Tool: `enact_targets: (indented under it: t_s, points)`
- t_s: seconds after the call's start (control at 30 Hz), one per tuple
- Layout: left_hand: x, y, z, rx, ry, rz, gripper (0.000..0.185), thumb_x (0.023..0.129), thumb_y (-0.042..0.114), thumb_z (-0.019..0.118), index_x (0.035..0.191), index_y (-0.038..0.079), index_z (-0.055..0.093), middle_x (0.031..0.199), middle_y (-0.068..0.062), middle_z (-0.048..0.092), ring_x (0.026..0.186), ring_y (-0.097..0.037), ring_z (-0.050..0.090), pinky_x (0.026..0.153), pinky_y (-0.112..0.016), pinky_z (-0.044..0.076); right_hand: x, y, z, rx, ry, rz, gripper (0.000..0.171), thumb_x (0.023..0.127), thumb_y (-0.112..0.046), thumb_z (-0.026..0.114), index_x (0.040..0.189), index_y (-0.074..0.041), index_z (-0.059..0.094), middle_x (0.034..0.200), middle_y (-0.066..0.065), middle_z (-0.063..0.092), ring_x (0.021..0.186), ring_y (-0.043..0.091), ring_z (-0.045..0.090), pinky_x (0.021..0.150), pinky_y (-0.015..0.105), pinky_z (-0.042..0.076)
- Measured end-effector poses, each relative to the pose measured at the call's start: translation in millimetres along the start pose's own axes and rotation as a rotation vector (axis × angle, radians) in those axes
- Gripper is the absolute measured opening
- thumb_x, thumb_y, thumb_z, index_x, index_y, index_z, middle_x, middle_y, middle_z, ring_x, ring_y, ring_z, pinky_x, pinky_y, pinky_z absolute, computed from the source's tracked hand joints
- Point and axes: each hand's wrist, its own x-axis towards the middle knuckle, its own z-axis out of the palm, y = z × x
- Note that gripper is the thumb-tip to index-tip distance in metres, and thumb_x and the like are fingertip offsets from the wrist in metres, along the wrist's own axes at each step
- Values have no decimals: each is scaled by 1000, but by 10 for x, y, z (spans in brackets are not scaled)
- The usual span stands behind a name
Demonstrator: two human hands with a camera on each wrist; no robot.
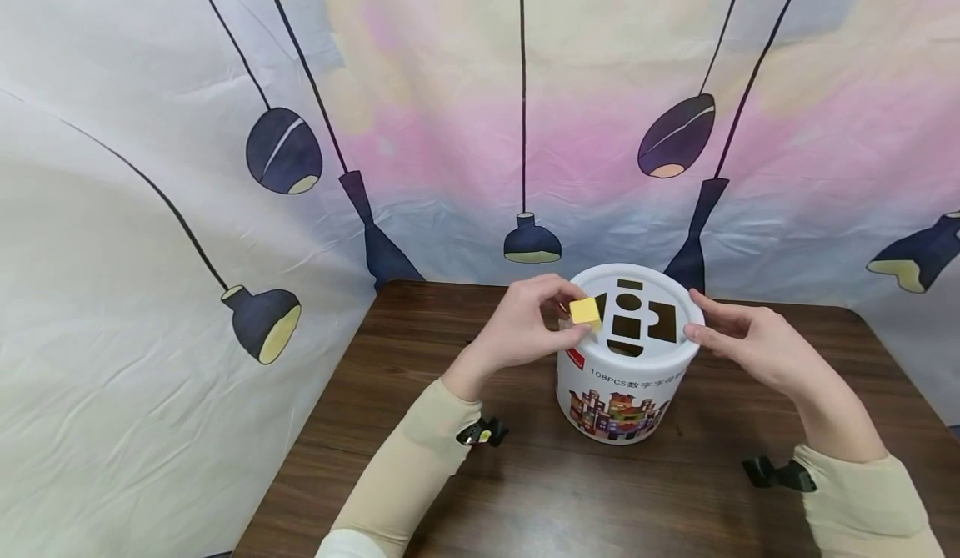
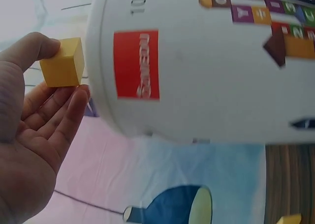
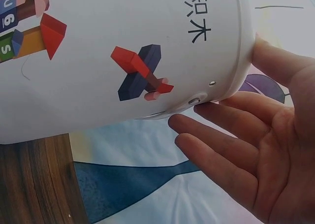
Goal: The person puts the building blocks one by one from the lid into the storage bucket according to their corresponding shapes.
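Note:
A white bucket (image 1: pixel 626 379) printed with toy blocks stands on the table, its white lid (image 1: pixel 667 356) cut with holes of several shapes. Thumb and fingers of my left hand (image 1: pixel 530 320) pinch a yellow cube block (image 1: pixel 585 313) over the left edge of the lid. The left wrist view shows this yellow block (image 2: pixel 63 64) beside the rim, the lower fingers loosely bent below it. At the lid's right edge, my right hand (image 1: pixel 757 343) touches the rim with thumb and fingertips. In the right wrist view, the fingers of this hand (image 3: pixel 266 130) are spread and fairly straight.
The brown wooden table (image 1: pixel 540 491) extends around the bucket. Behind it hangs a cloth backdrop (image 1: pixel 442 124) painted with lamps. Part of another yellow piece (image 2: pixel 289 219) shows on the table in the left wrist view's bottom corner.

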Motion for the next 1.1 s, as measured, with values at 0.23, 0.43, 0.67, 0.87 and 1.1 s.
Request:
enact_targets:
  t_s: [0.23,0.43,0.67,0.87,1.1]
  points:
    - [150,39,176,-9,-20,8,29,89,10,86,115,3,75,105,-4,72,92,-9,68,85,-21,57,4,-4,-4,-8,3,1,75,104,-46,71,163,-9,43,150,31,53,100,27,77,90,56,60]
    - [266,38,261,-21,-67,-29,32,92,11,85,121,2,74,108,-5,72,94,-16,69,86,-21,57,8,0,-7,-7,-1,11,76,104,-47,70,164,-10,42,151,33,51,104,33,77,93,62,58]
    - [344,17,290,-6,-127,-99,35,93,11,85,124,1,74,110,-7,71,95,-10,67,85,-17,56,13,4,6,-16,-2,14,76,104,-48,70,164,-10,42,151,32,51,108,36,75,93,63,57]
    - [377,0,298,16,-165,-143,37,94,14,84,127,2,73,112,-5,71,94,-4,67,83,-17,56,21,-20,-27,-34,-6,11,77,103,-48,72,163,-8,43,150,30,54,124,47,66,97,65,55]
    - [376,-43,345,32,-157,-147,37,94,16,84,127,2,74,110,-3,71,92,-3,66,82,-15,55,89,-86,-109,-107,-49,16,84,99,-53,75,161,-4,45,145,30,59,133,54,57,96,67,54]
